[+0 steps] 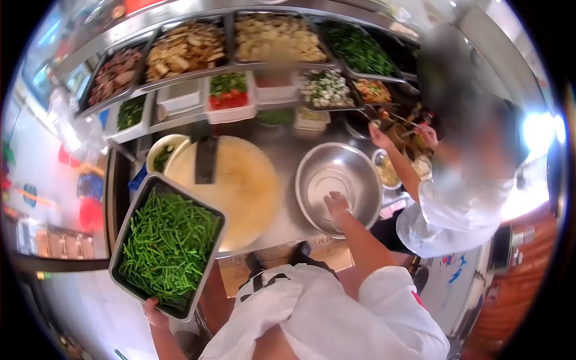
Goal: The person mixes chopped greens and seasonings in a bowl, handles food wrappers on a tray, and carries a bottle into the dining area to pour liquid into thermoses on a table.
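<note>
Left hand [155, 313] gripped a tray [209, 265] of green beans [168, 246] at near left.
The right hand [337, 204] reached into a steel bowl [339, 165] at right, its grip impossible to tell; printing on the near cardboard [338, 255] was too blurred to read.

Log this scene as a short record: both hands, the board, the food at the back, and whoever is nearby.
Left hand: grips the near edge of a tray
Tray contents: cut green stalks
Right hand: over or inside the metal bowl; contact unclear
Board: round cutting board, with a dark, flat cleaver-like blade on it
Back row: pale chunks, leafy greens
Nearby: another person in white, at the right
</note>
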The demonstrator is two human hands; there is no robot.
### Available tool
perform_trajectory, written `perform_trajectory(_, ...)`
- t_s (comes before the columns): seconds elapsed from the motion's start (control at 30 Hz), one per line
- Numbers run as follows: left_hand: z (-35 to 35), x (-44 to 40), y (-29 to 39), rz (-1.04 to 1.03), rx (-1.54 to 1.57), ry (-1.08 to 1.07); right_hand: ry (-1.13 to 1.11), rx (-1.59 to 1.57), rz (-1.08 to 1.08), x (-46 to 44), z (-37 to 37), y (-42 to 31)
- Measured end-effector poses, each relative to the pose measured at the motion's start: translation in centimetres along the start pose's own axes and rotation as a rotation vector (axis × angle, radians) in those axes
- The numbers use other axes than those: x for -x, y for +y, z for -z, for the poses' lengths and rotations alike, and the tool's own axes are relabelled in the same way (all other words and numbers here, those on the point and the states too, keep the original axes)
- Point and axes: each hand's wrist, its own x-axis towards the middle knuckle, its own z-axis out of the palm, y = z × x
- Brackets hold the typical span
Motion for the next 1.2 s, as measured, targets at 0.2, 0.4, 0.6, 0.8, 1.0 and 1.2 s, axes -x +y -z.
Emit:
perform_trajectory(0.2, -11.1, -6.9, -1.5, 0.191, -0.067, -0.187, 0.142, -0.41, -0.26, 0.8, 2.6, 2.0)
perform_trajectory(0.4, -28.0, -9.5, -3.8, -0.001, -0.387, -0.328, 0.11, -1.521, -0.676, -0.4, 4.4, 6.2)
perform_trajectory(0.6, -46.0, -7.0, -2.0, -0.31, -1.159, -0.458, -0.2, -1.706, -0.69, -1.3, 5.3, 8.4)
perform_trajectory(0.8, -61.2, 0.3, -1.7, -0.624, -1.591, -0.546, -0.351, -1.729, -0.85, -3.0, 2.4, 9.5)
perform_trajectory(1.0, -66.3, 8.4, -1.5, -0.942, -1.763, -0.504, -0.37, -1.861, -0.825, -2.5, 1.3, 11.5)
perform_trajectory(1.2, -63.0, 8.6, -4.7, -1.296, -1.661, -0.438, -0.286, -1.656, -0.851, 2.3, 10.8, 9.9)
